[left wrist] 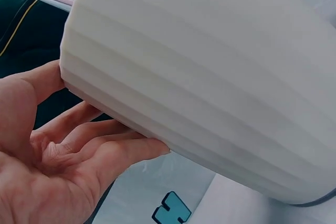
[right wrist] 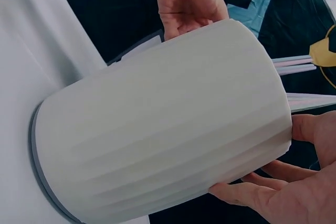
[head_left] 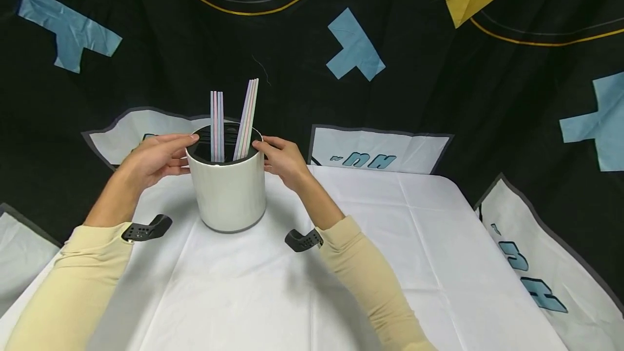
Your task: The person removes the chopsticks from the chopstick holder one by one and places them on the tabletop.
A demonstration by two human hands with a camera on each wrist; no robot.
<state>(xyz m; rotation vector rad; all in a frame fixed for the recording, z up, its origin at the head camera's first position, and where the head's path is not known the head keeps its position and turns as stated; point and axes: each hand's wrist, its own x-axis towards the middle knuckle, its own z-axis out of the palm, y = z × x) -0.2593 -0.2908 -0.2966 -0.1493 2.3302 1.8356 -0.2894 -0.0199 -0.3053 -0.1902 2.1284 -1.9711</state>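
Note:
A white round holder (head_left: pixel 226 196) with a black slotted top (head_left: pixel 201 149) appears to stand upright on the white-covered table. Two bundles of thin pastel sticks, a left bundle (head_left: pixel 217 123) and a right bundle (head_left: pixel 247 118), rise from it; the right one leans. My left hand (head_left: pixel 155 158) grips the holder's left side, thumb at the rim and fingers along the wall. From the opposite side my right hand (head_left: pixel 284 160) holds it, its thumb also on the rim. Both wrist views show the ribbed wall (left wrist: pixel 199 77) and fingers (right wrist: pixel 236 192) against it. A dark ring (right wrist: pixel 39 166) circles the base.
White cloth with fold lines covers the table (head_left: pixel 370 264). Behind it hangs a black backdrop (head_left: pixel 273 69) with blue and yellow shapes. White printed panels, one at the back (head_left: pixel 380 148) and another at the right (head_left: pixel 531 253), border the table. Each wrist wears a black strap mount.

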